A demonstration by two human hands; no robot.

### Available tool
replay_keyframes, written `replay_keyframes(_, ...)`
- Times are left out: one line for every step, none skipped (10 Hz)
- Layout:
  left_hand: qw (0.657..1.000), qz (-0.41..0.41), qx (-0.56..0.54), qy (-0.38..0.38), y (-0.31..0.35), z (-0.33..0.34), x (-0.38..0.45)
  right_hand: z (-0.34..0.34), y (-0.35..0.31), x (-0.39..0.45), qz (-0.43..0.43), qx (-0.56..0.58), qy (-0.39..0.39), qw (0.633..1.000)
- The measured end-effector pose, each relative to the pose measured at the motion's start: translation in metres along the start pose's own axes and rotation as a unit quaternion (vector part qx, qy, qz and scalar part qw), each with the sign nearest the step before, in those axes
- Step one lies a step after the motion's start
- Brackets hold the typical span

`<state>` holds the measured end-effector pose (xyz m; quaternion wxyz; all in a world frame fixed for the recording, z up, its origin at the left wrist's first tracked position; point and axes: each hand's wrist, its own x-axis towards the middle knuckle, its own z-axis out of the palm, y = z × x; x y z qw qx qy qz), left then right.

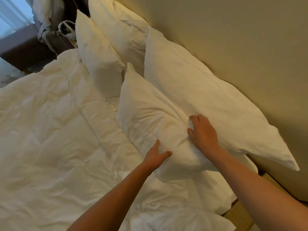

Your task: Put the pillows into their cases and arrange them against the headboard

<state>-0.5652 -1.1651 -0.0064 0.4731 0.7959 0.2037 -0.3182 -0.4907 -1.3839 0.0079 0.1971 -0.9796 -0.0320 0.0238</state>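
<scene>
Several white cased pillows stand along the beige headboard (233, 47). The near front pillow (146, 117) leans on a larger back pillow (200, 87). My left hand (157, 155) cups the front pillow's near lower edge, thumb up and fingers spread under it. My right hand (202, 132) presses flat on the pillow's top seam where it meets the back pillow, fingers curled into the fabric. Farther along, another front pillow (100, 59) leans on a far back pillow (120, 30).
A rumpled white duvet (55, 130) covers the bed to the left. A dark wooden bench (25, 50) with piled linen (45, 12) and a white device (66, 29) stands beyond the bed's far side. Wooden floor (241, 215) shows at bottom right.
</scene>
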Motion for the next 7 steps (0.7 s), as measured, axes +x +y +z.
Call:
replay_keyframes(1.000, -0.005, 0.003, 0.012, 0.008, 0.014, -0.014, -0.006, 0.009, -0.018, -0.042, -0.022, -0.023, 0.999)
replay_keyframes(1.000, -0.011, 0.012, 0.022, 0.014, 0.028, -0.029, -0.015, 0.019, -0.036, -0.065, -0.039, -0.072, 0.995)
replay_keyframes(0.999, -0.021, 0.012, 0.026, 0.015, 0.036, -0.043, -0.029, 0.028, -0.054, -0.055, -0.021, -0.114, 0.992)
replay_keyframes(0.999, -0.027, 0.001, 0.030, 0.012, 0.041, -0.068, -0.060, 0.029, -0.072, -0.039, 0.045, -0.142, 0.988)
replay_keyframes(0.999, -0.024, -0.019, 0.041, -0.002, 0.044, -0.097, -0.107, 0.019, -0.087, -0.028, 0.102, -0.164, 0.981)
replay_keyframes(0.997, -0.029, -0.032, 0.066, -0.026, 0.045, -0.132, -0.162, -0.004, -0.103, -0.044, 0.147, -0.162, 0.975)
replay_keyframes(0.993, -0.059, -0.049, 0.092, -0.063, 0.050, -0.164, -0.222, -0.035, -0.127, -0.059, 0.218, -0.126, 0.966)
